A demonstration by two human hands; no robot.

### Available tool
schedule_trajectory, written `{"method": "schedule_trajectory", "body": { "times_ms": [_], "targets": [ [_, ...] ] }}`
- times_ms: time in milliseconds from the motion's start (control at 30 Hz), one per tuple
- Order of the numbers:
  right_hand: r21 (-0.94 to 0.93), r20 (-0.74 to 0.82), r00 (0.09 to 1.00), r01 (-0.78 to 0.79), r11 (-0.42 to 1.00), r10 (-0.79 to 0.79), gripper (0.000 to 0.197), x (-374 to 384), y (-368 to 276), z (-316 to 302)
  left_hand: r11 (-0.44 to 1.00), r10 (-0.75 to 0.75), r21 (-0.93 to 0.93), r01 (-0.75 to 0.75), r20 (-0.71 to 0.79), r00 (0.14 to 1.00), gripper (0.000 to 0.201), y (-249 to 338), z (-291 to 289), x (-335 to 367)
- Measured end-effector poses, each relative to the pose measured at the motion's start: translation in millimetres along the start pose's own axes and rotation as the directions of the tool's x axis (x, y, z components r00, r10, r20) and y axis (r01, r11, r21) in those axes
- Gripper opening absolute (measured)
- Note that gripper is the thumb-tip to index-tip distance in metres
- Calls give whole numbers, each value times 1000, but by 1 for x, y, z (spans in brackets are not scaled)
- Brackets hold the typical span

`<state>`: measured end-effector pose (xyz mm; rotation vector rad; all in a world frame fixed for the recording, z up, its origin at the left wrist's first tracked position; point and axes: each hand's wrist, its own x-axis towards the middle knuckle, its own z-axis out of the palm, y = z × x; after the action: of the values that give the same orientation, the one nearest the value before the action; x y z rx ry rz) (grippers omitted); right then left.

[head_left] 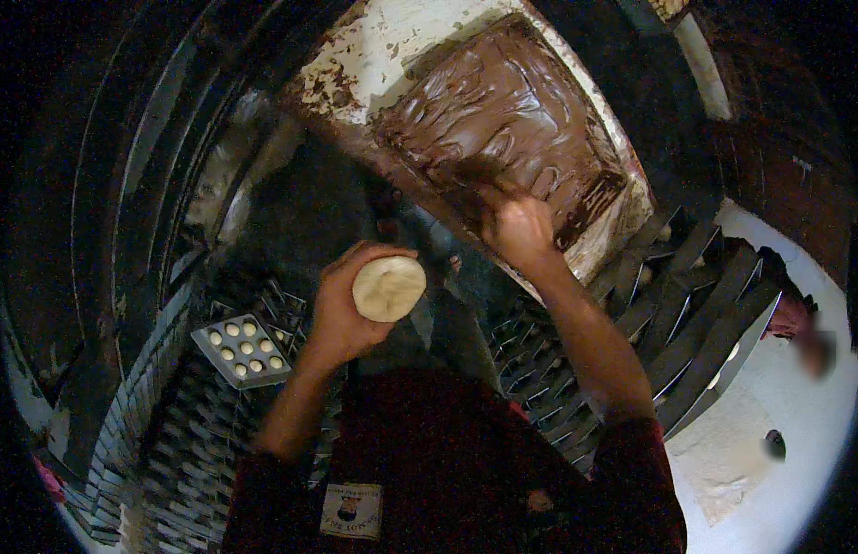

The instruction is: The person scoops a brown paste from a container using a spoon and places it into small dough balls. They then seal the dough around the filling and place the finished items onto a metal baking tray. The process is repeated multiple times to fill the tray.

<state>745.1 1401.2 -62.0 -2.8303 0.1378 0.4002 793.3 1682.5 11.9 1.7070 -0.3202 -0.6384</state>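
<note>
Dark garment point(429, 452) occupies the lower centre. Left hand point(341, 309), left of centre, grips a pale, round, shallowly dimpled dough piece point(389, 289). Right hand point(523, 233) contacts glossy, ridged brown paste point(503, 106), upper centre; its grip cannot be determined.

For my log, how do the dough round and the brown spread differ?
The dough round is pale; the brown spread is dark and glossy. The dough round is small and circular; the brown spread, larger and roughly four-sided. The left hand holds the dough round; the brown spread lies on a pale surface.
</note>
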Motion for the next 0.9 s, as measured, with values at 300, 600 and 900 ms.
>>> {"method": "schedule_trajectory", "body": {
  "times_ms": [300,600,900],
  "targets": [
    [33,306,930,-226,974,205,39,13,-10,-35,994,-106,-49,99,-172,979,45,-17,-13,-16],
    [155,-23,1000,22,988,-18,41,16,-6,15,995,-92,14,98,-216,972,55,-17,-8,-19],
    [843,-180,980,107,526,89,19,-16,-84,-99,957,-193,-249,146,-174,966,45,30,7,27]
  ]
}}
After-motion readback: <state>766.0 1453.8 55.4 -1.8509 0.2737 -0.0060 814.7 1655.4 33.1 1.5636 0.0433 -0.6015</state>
